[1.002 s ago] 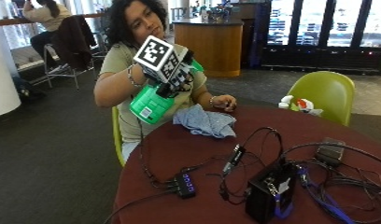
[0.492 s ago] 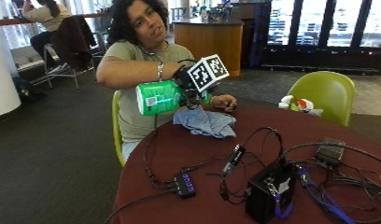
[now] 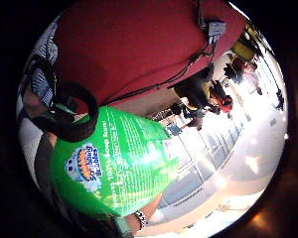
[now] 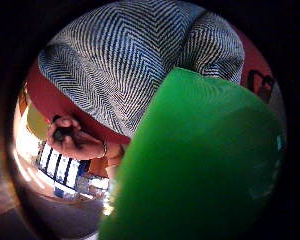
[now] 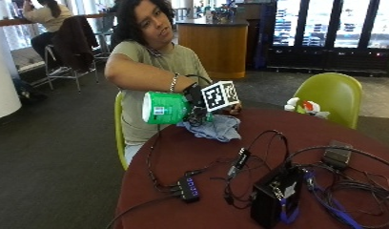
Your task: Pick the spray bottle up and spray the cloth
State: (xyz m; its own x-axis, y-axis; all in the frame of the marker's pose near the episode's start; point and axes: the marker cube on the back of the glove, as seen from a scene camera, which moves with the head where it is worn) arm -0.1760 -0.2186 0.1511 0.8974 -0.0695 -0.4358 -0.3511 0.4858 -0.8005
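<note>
In the outside view the green spray bottle [image 5: 166,108] lies on its side in the air, base pointing away from the table and head toward the cloth. My gloved right hand [image 5: 194,97] grips it at the neck end, just above the near edge of the blue-grey cloth [image 5: 215,129]. The cloth lies crumpled on the round dark red table [image 5: 200,157]. The thumb side palm view shows the bottle [image 4: 205,165] close over the herringbone cloth [image 4: 135,65]. The label of the bottle [image 3: 114,163] fills the little finger side palm view. The nozzle is hidden.
The person's bare left hand [image 4: 72,137] rests beside the cloth, holding something small and dark. Nearer the camera lie a black box [image 5: 274,195], a small hub [image 5: 188,188] and several tangled cables [image 5: 347,176]. A green chair [image 5: 331,93] with a white and red object [image 5: 302,106] stands behind the table.
The bottle has swung from tilted up at the person's chest to lying level, and the hand has come down with it toward the cloth.
</note>
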